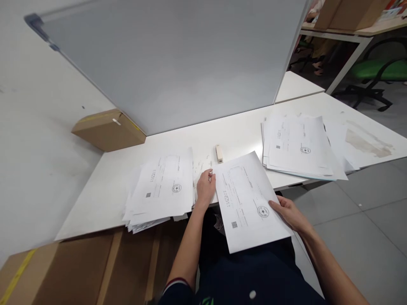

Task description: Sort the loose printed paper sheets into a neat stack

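Paper [243, 192]: a printed sheet, nearer than the stapler [219, 153] and slightly to its right; its far part is over the table [101, 190], its near part juts past the edge on the side away from the stapler. Whether it is one page or several cannot be told.
Right hand [288, 212]: nearer than the stapler and well to its right, pinching the paper's right edge, thumb on top, fingers mostly hidden beneath; the gap is closed down to the paper.
Left hand [206, 186]: just nearer than the stapler, a little to its left, fingers loosely curled by the paper's left edge; whether they pinch, touch or stop short, I cannot tell.
Paper handling: the step in hand looks like steadying the paper between both hands.
Paper support: any move from here would seem to call for a firm right pinch and a sure left hold, as the overhanging end could sag or crease.
Left stack [165, 182]: left of the stapler and nearer, edges uneven.
Right stack [291, 144]: right of the stapler, well apart, sheets fanned.
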Demonstrator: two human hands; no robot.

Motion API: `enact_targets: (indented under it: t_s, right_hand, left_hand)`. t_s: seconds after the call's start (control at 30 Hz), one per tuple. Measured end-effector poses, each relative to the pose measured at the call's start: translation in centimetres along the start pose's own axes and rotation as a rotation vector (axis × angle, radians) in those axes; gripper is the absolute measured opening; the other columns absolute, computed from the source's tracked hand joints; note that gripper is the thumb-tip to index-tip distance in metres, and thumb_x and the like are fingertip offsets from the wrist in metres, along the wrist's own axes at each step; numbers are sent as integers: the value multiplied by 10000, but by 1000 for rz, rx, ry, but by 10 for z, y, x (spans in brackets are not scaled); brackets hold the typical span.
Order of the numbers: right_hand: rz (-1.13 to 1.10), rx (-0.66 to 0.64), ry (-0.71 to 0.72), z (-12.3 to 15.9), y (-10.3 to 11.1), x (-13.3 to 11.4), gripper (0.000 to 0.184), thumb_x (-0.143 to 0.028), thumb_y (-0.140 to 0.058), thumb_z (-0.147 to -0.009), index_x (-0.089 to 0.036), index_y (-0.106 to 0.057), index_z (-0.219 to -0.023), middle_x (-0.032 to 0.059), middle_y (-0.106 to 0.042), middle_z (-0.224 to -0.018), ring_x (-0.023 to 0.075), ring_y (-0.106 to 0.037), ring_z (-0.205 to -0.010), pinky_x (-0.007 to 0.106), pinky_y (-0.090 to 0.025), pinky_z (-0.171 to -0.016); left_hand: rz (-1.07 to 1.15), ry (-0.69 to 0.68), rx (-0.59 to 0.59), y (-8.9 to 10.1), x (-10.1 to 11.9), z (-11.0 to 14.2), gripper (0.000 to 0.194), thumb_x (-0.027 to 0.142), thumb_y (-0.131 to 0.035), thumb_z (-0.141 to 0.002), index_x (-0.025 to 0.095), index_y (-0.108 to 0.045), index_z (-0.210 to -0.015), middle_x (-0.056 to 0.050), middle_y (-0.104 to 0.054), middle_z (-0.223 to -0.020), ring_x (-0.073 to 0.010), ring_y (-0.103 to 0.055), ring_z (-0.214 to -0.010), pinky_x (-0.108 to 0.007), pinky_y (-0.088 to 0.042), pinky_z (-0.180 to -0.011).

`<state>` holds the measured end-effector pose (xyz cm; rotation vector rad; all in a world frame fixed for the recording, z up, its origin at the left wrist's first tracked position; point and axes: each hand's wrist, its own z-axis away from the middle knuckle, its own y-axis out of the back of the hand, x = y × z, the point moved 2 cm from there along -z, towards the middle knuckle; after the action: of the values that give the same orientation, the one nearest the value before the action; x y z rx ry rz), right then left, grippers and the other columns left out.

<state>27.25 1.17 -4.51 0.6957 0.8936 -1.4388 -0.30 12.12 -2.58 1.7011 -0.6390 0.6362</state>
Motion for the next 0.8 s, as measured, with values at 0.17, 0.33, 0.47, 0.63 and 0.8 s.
enact_targets:
  t_s: [0.17,0.33,0.47,0.63,0.8]
  right_hand:
    - [-53,7,-12,-2,7,3,471,-422,-609,-726,-161,-579,-1117,73,-702,-891,248,-665,-752,346,-540,-638]
    - [-90,31,-14,-5,10,6,455,-410,-613,-730,-165,-577,-1112,65,-705,-870,240,-666,-740,335,-534,-634]
    - [-114,43,-9,-8,9,6,458,-395,-612,-734,-162,-571,-1126,65,-706,-854,233,-665,-717,325,-530,-620]
    - [-131,28,-2,-10,8,2,450,-381,-607,-744,-168,-564,-1138,59,-705,-859,216,-663,-707,305,-527,-624]
    - [-110,43,14,-12,8,0,456,-388,-609,-739,-156,-572,-1130,56,-706,-846,205,-661,-699,287,-523,-613]
  left_hand:
    - [19,-2,9,-9,1,-12,316,280,-417,-827,203,-542,-1107,-54,-592,-881,-152,-539,-694,-291,-401,-689]
    - [15,-1,7,-12,3,-19,362,261,-386,-842,213,-501,-1181,-65,-586,-917,-171,-540,-737,-310,-395,-709]
    - [-60,-47,-19,-16,6,-26,410,247,-333,-863,241,-439,-1259,-78,-551,-945,-191,-534,-777,-316,-393,-702]
    - [-284,-62,-122,-20,10,-33,458,195,-289,-874,325,-374,-1305,-62,-496,-946,-170,-524,-743,-275,-382,-636]
    - [-424,-37,-164,-22,11,-35,507,127,-297,-863,366,-347,-1307,-35,-474,-974,-121,-512,-705,-231,-367,-585]
